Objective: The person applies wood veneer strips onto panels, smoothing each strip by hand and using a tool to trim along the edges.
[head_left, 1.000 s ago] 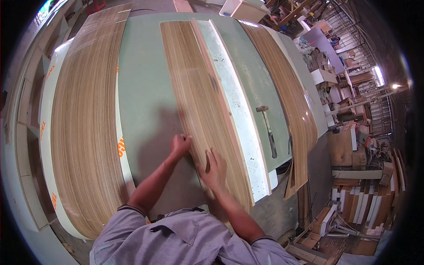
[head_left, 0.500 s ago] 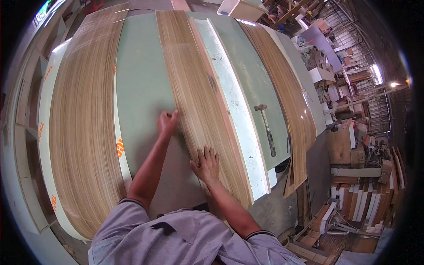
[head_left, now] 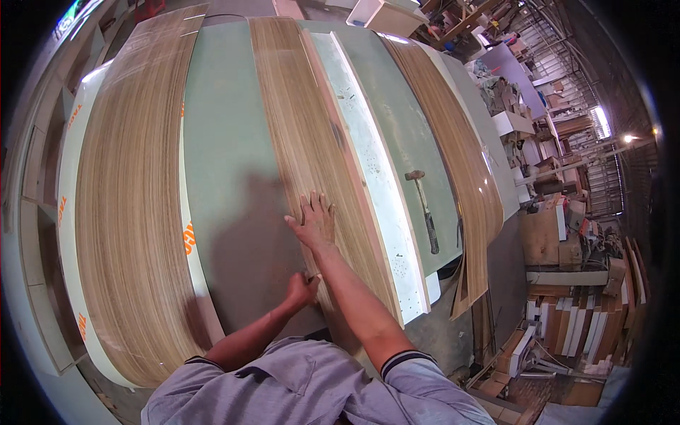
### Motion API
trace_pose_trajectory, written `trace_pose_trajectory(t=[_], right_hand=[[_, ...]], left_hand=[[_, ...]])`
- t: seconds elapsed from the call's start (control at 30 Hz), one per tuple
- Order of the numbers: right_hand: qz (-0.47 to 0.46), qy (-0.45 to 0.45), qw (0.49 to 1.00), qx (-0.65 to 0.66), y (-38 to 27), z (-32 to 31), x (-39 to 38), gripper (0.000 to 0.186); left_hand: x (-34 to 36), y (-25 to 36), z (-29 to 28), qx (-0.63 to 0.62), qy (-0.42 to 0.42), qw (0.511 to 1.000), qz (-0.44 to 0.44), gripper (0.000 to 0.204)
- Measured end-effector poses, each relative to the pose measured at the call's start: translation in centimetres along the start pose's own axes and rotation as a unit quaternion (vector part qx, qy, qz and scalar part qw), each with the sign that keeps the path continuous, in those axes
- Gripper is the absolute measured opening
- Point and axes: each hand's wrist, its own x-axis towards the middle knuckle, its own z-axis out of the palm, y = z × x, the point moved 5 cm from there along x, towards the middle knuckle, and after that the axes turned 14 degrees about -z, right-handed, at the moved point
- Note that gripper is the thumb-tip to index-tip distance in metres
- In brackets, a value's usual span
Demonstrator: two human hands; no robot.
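Observation:
A long wood-grain laminate strip lies lengthwise on the green tabletop in front of me. My right hand rests flat on the strip, fingers spread and pointing away from me. Closer to my body, my left hand is closed at the strip's left edge. Whatever its fingers grip, if anything, is hidden. My right forearm passes over the strip's near part. Along the strip's right side runs a narrow wooden batten, beside a white board.
A hammer lies on the green surface to the right. Further laminate sheets lie at the left and right. Stacked board offcuts stand on the right, and a pale shelf unit borders the left.
My left hand has slid toward my body along the strip's left edge, still closed. My right hand has moved farther away and slightly left, staying flat on the strip.

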Motion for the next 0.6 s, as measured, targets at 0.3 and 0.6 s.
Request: trace_pose_trajectory(t=[0.3, 0.6], right_hand=[[0.002, 0.084, 0.991, 0.102, -1.2, -4.2, -12.2, 0.069], [0.030, -0.001, 1.000, -0.001, -3.6, -3.5, -18.9, 0.075]], left_hand=[[10.3, 4.4, -6.3, -0.039, 0.098, 0.994, 0.013, 0.040], [16.7, 13.3, -13.8, 0.004, 0.116, 0.990, 0.085, 0.044]])
